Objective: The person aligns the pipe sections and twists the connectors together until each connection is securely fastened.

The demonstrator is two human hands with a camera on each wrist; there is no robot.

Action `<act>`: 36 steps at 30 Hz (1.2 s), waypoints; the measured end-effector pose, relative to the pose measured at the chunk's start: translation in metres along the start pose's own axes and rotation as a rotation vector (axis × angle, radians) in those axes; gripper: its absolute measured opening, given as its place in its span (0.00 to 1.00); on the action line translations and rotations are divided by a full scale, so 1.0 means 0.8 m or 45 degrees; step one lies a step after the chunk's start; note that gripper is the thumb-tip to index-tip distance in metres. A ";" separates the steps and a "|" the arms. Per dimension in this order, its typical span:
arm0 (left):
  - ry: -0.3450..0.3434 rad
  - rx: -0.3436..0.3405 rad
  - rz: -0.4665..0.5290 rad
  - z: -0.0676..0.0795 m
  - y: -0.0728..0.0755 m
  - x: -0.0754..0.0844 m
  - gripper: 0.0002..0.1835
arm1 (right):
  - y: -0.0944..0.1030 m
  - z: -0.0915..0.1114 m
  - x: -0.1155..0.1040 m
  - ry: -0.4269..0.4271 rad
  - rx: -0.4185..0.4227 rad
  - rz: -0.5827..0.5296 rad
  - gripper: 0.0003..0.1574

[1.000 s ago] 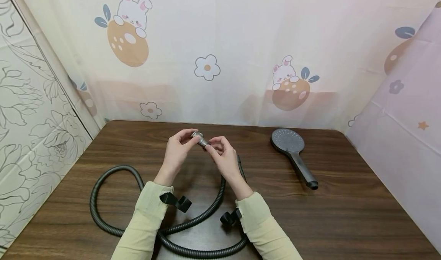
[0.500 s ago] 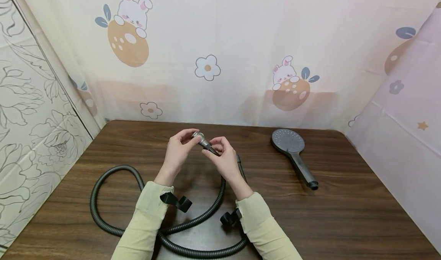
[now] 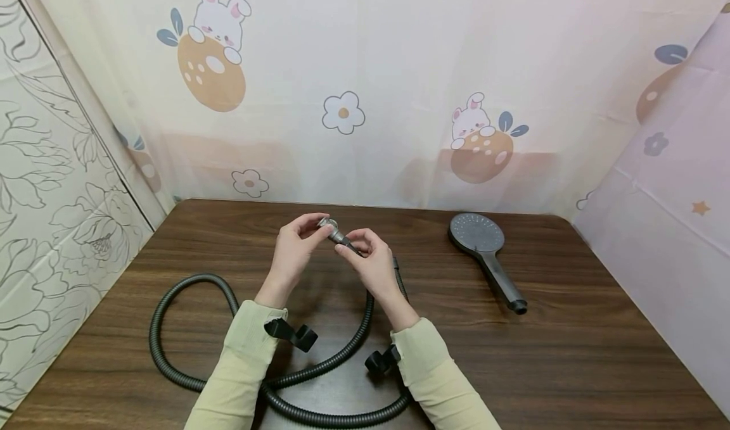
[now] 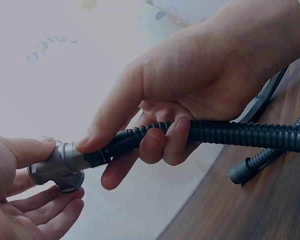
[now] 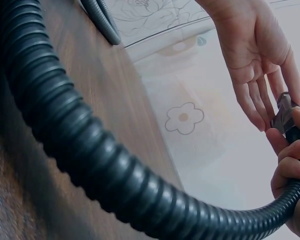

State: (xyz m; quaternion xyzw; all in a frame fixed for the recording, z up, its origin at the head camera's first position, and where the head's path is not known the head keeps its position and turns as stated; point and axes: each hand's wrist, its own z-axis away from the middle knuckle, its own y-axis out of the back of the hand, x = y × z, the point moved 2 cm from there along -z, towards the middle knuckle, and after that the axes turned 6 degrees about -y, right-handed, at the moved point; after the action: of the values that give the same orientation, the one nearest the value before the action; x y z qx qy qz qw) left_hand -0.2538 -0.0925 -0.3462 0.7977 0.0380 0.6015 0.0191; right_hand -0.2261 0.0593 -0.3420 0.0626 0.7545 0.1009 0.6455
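Observation:
My left hand pinches a grey metal T-shaped pipe fitting between thumb and fingers, near the back of the table. The black end of a ribbed shower hose meets the fitting's threaded collar in line. My right hand grips the hose just behind that joint, its thumb reaching to the collar and its other fingers curled under the ribs. From the right hand the hose runs down and loops over the table. In the right wrist view a stretch of hose crosses the foreground, and the fitting is partly covered by fingers.
A grey hand shower head lies face up at the right of the wooden table. The hose's other end lies on the table behind the right wrist. Patterned curtains stand behind and at the sides.
My right thumb and fingers have shifted slightly back from the collar, so the black hose end shows between the hands. The left hand and the fitting have stayed in place.

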 end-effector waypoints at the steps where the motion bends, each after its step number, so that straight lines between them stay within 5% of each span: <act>1: 0.001 0.001 0.000 0.000 0.000 0.000 0.16 | 0.000 0.000 0.000 0.001 -0.005 -0.008 0.15; 36: 0.009 0.014 -0.015 0.000 -0.003 -0.002 0.17 | -0.002 -0.003 0.003 -0.033 -0.087 -0.123 0.19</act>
State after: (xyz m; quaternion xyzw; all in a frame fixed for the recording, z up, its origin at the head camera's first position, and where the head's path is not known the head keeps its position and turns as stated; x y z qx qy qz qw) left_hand -0.2546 -0.0900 -0.3483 0.7954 0.0462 0.6041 0.0183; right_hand -0.2287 0.0584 -0.3446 0.0056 0.7443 0.0945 0.6611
